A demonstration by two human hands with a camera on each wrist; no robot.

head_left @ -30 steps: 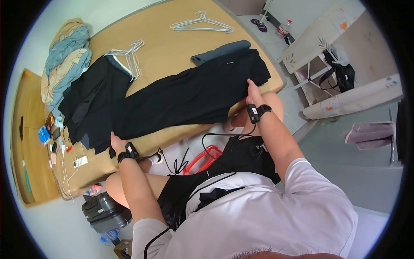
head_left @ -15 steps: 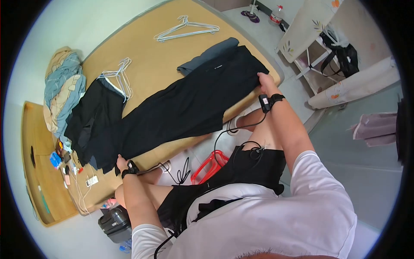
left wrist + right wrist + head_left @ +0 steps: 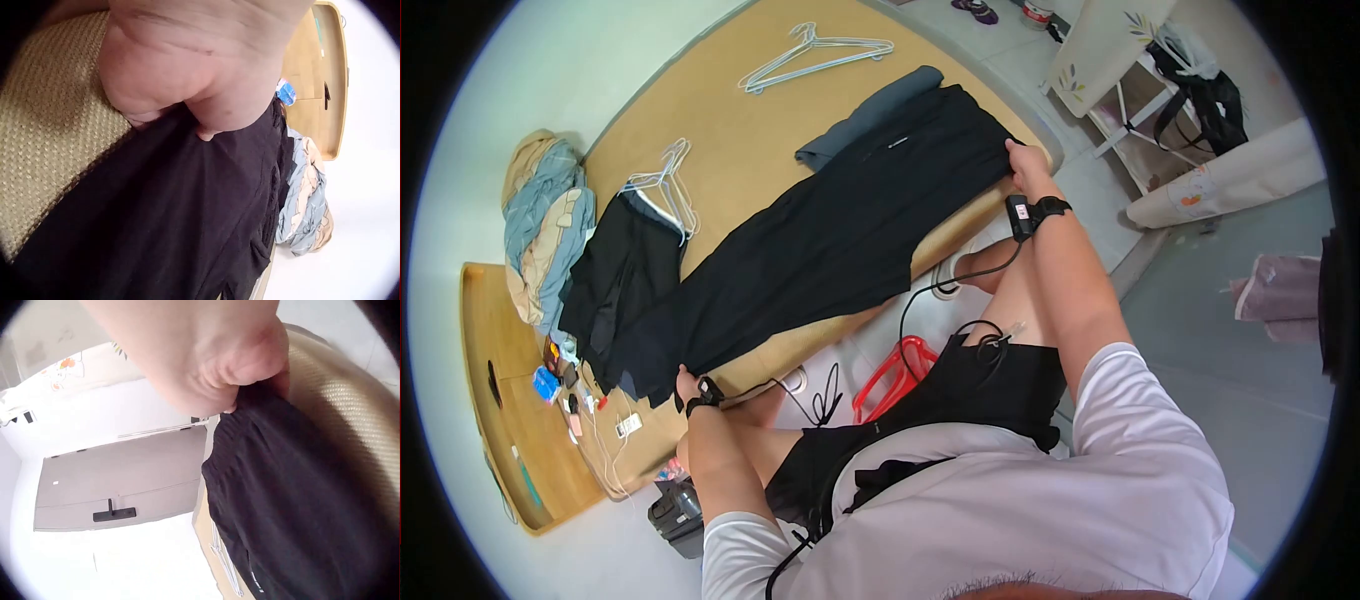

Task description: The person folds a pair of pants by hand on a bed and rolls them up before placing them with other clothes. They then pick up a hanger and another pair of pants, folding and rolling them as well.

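Black trousers (image 3: 820, 220) lie stretched lengthwise along the near side of the bed. My left hand (image 3: 687, 383) pinches the cloth at the leg end; the left wrist view shows thumb and fingers gathering the black fabric (image 3: 187, 187) into folds. At the other end, my right hand (image 3: 1028, 165) grips the near corner of the gathered elastic waistband (image 3: 219, 444). My right fingertips are mostly hidden behind the palm. Beside the leg ends lies another black garment (image 3: 615, 265) with white hangers (image 3: 665, 190) at its top. A folded dark grey garment (image 3: 870, 115) sits just beyond the waistband.
More white hangers (image 3: 815, 62) lie at the far part of the bed (image 3: 710, 110). A rumpled quilt (image 3: 550, 230) is heaped by the wall. Small items and a white power strip (image 3: 629, 426) crowd the headboard (image 3: 530, 480) end. Something red (image 3: 895, 375) is on the floor near my legs.
My right hand has shifted from the trousers' near edge to the waistband corner, and the waist end is drawn out straighter. My left hand keeps its hold at the leg end. The head view has shifted.
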